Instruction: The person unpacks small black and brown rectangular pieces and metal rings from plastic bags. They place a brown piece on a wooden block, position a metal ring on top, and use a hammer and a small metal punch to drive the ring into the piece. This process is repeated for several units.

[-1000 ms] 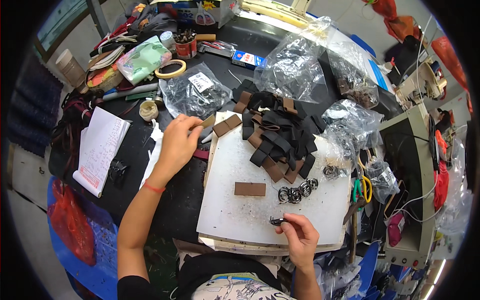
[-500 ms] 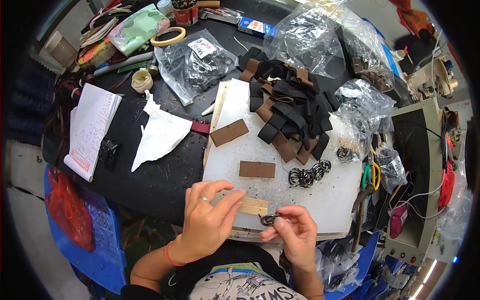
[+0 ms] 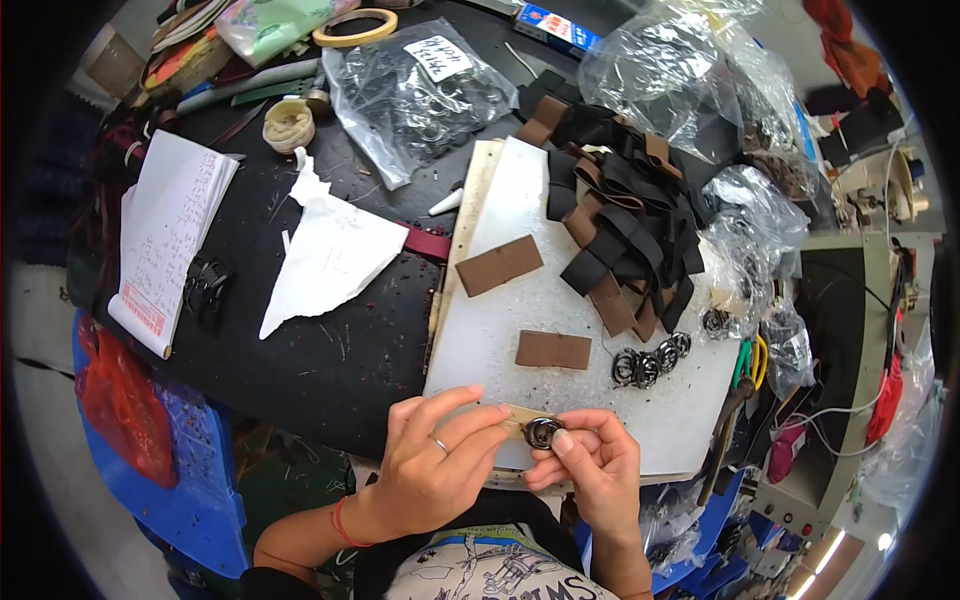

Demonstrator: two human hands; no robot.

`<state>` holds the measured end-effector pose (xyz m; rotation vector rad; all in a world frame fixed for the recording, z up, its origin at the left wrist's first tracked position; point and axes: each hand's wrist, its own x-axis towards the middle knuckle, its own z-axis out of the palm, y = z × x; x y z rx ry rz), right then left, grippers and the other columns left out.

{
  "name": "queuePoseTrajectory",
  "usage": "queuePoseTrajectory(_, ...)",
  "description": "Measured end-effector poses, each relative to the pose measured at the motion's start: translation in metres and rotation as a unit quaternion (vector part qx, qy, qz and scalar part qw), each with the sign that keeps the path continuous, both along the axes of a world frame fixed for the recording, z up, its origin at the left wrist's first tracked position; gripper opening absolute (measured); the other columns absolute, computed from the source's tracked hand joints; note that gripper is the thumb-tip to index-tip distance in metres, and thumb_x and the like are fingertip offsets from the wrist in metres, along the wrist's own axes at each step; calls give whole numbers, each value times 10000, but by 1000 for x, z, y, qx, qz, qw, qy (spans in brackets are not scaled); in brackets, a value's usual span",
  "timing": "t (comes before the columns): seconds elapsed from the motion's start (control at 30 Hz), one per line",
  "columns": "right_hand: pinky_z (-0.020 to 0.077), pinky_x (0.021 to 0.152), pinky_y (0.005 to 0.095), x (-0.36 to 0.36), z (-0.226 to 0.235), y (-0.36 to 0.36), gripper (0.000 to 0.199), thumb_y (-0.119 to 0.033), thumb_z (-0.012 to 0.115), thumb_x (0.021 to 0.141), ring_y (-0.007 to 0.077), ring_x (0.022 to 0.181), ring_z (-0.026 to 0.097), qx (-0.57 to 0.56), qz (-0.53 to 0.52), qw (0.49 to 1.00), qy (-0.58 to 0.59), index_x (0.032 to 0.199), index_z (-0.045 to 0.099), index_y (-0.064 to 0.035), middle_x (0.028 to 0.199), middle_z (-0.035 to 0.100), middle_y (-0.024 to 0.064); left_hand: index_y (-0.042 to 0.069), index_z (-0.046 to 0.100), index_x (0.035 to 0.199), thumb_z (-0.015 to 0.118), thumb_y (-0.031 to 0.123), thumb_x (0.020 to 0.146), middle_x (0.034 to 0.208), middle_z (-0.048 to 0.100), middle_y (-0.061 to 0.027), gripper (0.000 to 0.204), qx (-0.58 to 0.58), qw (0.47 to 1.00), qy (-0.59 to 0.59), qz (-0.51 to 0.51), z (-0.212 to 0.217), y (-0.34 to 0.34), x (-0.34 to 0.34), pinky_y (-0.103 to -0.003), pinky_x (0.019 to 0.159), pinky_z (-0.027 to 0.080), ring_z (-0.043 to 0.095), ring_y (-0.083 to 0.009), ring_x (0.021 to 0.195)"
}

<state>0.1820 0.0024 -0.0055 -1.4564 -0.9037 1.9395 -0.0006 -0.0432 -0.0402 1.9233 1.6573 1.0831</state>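
Note:
My right hand pinches a round dark metal ring buckle between thumb and fingers, close to the board's front edge. The buckle overlaps the right end of a short beige strip. My left hand, a ring on one finger and a red cord at the wrist, is at the strip's other end. Its fingers are loosely bent and partly apart; the fingertips hide that end of the strip. Just beyond lie two flat brown fabric pieces, one straight and one slanted, on the white board.
A heap of black and brown straps covers the board's far side. Several dark ring buckles lie nearer. Clear plastic bags stand behind, with scissors at the right. Torn white paper and a notepad lie leftward.
My right hand has brought the ring buckle over the end of the beige strip and turned it face up. My left fingers have come down to the strip's other end. The whole view has shifted.

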Motion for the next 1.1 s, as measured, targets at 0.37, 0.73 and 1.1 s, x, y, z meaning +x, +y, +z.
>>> queuePoseTrajectory(0.37, 606, 630, 358, -6, -4, -5, 204, -22, 510, 938, 273, 720, 691, 17, -20, 1000, 5, 1097, 419, 67, 885, 648, 243, 73, 690, 876, 698, 58, 706, 1029, 664, -3, 170, 6, 1000, -6, 12, -1, 1, 0, -360, 831, 370, 564, -230, 1056)
queuePoseTrajectory(0.73, 607, 633, 366, -5, -3, -5, 206, -38, 510, 945, 276, 727, 691, 8, -10, 1000, -4, 1093, 412, 66, 891, 646, 252, 79, 681, 891, 687, 55, 708, 1038, 660, 0, 185, -5, 1000, -15, 1, -1, 2, -1, -362, 827, 364, 562, -234, 1056)
queuePoseTrajectory(1.1, 602, 615, 355, -3, 1, -3, 200, -9, 513, 928, 270, 688, 683, 0, 13, 999, -30, 1075, 392, 51, 869, 632, 242, 66, 683, 908, 700, 61, 715, 1056, 648, -9, 193, -18, 999, -33, -25, 11, 4, -10, -363, 813, 402, 571, -229, 1050)
